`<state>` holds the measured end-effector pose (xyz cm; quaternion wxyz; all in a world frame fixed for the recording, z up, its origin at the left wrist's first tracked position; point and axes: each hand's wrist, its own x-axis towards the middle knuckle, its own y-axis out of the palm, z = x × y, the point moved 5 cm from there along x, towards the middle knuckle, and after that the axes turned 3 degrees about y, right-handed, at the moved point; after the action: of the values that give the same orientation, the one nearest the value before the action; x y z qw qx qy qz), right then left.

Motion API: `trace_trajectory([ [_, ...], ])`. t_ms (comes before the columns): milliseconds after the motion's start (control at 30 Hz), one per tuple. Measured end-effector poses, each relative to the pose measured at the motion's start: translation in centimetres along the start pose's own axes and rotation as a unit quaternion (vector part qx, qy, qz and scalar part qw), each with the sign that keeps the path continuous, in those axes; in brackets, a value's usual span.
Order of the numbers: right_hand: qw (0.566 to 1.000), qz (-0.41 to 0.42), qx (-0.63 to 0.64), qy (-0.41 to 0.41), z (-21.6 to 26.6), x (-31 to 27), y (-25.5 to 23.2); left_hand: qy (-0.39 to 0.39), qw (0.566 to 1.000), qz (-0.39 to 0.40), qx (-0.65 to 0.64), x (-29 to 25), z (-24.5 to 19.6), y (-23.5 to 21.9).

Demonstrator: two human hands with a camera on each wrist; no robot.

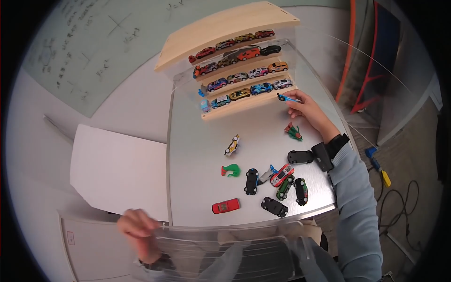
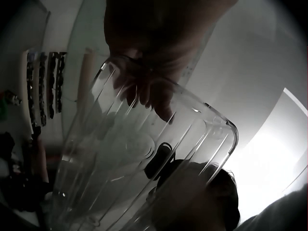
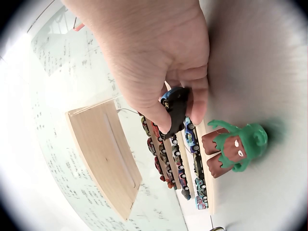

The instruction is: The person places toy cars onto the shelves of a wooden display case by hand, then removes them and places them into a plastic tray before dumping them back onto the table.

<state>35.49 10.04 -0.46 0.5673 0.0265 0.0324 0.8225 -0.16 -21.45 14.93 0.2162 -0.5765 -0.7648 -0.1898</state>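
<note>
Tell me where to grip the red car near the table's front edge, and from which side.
Pinch the red car across the middle of its long sides, coming from above. It lies roughly left to right in the head view, apart from the nearest dark car, so both sides look free. Above also seems safer than the front, where the clear plastic panel is.

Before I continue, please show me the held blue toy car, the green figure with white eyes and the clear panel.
Blue toy car (image 3: 176, 110): right wrist view, on its dark part.
Green figure (image 3: 234, 150): right wrist view, on its brown face.
Clear panel (image 2: 139, 149): left wrist view, on its ribbed middle.
</note>
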Motion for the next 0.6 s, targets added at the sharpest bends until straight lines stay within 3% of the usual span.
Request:
trace_trajectory([
  [33, 1.0, -0.002, 0.0, 0.002, 0.0, -0.1, 0.0, -0.033, 0.998, 0.043, -0.02, -0.3, 1.7, 1.2],
  [200, 1.0, 0.005, -0.003, -0.001, 0.1, -0.1, 0.1, -0.083, 0.994, 0.06, -0.034, -2.5, 5.6, 6.1],
  [433, 1.0, 0.008, 0.003, 0.004, 0.0, 0.0, 0.2, -0.045, 0.985, 0.157, 0.06, -2.6, 7.4, 6.5],
  [467, 1.0, 0.008, 0.004, 0.001, 0.2, -0.1, 0.2, 0.06, 0.947, 0.235, 0.212, -2.2, 6.8, 6.9],
  [500, 1.0, 0.009, 0.006, -0.002, 0.2, -0.1, 0.3, 0.163, 0.869, 0.304, 0.354, -2.2, 6.6, 7.6],
  [533, 1.0, 0.009, 0.006, -0.001, 0.1, 0.0, 0.2, 0.161, 0.869, 0.305, 0.355, -1.8, 6.8, 7.6],
  [600, 1.0, 0.009, 0.002, -0.004, 0.0, 0.1, 0.1, 0.382, 0.67, 0.353, 0.53, -2.7, 6.7, 8.8],
])
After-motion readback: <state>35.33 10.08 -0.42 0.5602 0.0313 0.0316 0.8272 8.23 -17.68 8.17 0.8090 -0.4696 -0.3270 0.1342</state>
